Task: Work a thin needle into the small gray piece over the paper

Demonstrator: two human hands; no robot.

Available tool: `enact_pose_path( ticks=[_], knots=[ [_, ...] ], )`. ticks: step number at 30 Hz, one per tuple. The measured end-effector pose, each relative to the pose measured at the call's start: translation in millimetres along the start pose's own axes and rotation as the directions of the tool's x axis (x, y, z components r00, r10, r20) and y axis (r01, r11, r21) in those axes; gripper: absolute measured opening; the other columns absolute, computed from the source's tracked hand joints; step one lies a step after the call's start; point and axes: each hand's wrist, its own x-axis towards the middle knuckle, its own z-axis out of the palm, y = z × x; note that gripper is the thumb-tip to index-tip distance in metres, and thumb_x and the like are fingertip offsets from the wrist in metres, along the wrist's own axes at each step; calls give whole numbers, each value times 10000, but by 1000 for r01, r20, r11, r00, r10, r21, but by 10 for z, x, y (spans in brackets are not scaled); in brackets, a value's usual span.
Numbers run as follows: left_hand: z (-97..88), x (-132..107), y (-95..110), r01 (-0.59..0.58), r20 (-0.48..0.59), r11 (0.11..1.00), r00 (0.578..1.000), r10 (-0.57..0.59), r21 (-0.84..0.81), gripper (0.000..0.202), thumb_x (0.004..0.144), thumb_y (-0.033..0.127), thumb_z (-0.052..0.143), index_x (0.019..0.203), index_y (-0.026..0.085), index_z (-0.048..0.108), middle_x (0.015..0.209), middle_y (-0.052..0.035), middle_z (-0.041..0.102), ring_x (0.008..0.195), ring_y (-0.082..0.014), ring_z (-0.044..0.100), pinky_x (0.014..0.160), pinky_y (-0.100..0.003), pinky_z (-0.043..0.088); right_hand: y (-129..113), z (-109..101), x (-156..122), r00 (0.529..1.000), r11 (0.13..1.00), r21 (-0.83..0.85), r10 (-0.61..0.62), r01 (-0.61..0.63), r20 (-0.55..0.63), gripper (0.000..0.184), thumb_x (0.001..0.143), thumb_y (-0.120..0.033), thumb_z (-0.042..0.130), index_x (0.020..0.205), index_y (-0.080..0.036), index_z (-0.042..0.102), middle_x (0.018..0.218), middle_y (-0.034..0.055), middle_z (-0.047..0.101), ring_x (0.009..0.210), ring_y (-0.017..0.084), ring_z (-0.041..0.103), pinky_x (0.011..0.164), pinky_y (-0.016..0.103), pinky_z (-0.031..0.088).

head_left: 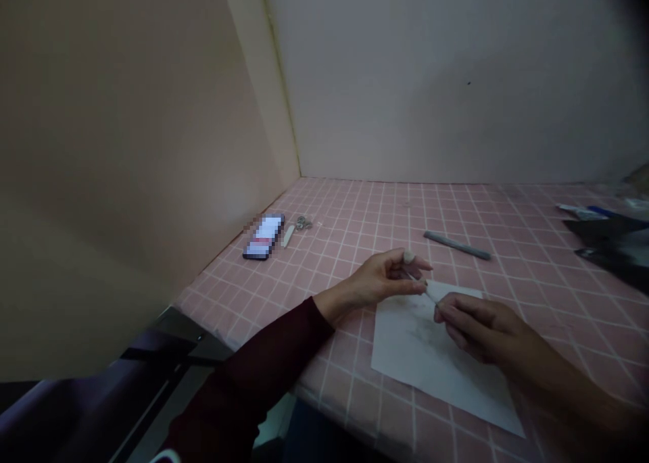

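Note:
Above a white sheet of paper (420,345), a thin white stick (431,295) runs between my two hands. My right hand (476,324) pinches its near end between thumb and fingers. My left hand (382,278) is at the other end, thumb and fingertips closed about the stick, with the other fingers curled loosely. On one left finger sits a small pale grey lump (408,257); whether it is worn or stuck there I cannot tell. Faint grey smudges mark the paper below. Just beyond it lies a long grey bar (457,245).
At the back left lie a phone (264,236) with its screen lit, a small white strip (288,236) and a cluster of small metallic pieces (303,224). Black wrapping (608,236) and a white-and-blue tube (583,211) are at the right. Walls border the pink checked tabletop (349,213).

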Motion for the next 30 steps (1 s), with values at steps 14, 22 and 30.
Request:
enact_pose_path(
  ticks=[14,22,30],
  knots=[
    [24,-3,33,19,-21,999,1000,-20,-36,409,636,265,860,982,158,670,877,-19,644,810,-133,608,822,-305,446,9,-10,18,987,959,238,143,-156,70,423,887,-605,553,833,-186,578,560,-68,394,426,47,179,435,223,124],
    [-9,5,-60,107,-108,994,988,-106,4,423,661,384,844,949,149,640,712,14,598,623,-96,561,646,-250,424,176,25,44,919,828,-487,-377,278,-116,251,927,-387,494,756,-219,569,625,5,551,555,154,509,599,303,371],
    [24,-3,38,20,11,999,1000,-19,-42,416,631,293,867,970,152,671,878,-27,658,811,-130,612,803,-290,445,-8,-1,18,990,971,198,128,-137,56,411,909,-592,515,825,-194,579,566,-65,394,422,54,194,436,217,140]
  ],
)
